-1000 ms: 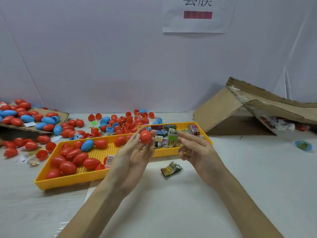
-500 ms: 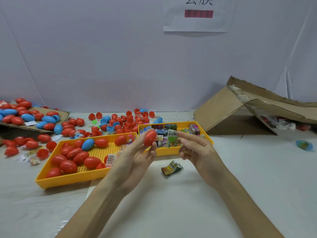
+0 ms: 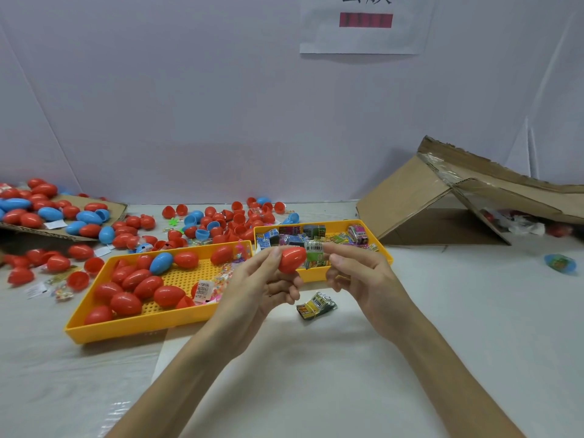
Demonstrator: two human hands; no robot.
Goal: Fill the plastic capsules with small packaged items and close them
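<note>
My left hand (image 3: 259,286) grips a closed red capsule (image 3: 291,259) between thumb and fingers, above the table in front of the trays. My right hand (image 3: 360,276) pinches a small green packet (image 3: 316,254) with a barcode label, held right beside the capsule's right end. Another small packet (image 3: 316,306) lies on the white table below my hands. A small yellow tray (image 3: 354,224) behind my hands holds several colourful packets. A larger yellow tray (image 3: 132,327) to the left holds several red capsules and one blue capsule (image 3: 161,263).
Many loose red and blue capsules (image 3: 221,222) lie scattered at the back left, some on a cardboard sheet (image 3: 117,207). A torn cardboard box (image 3: 442,197) leans at the right. One blue-green capsule (image 3: 561,263) lies at the far right edge.
My left hand has carried the red capsule rightward and turned it on its side, bringing it against the packet in my right hand. The right hand has barely moved.
</note>
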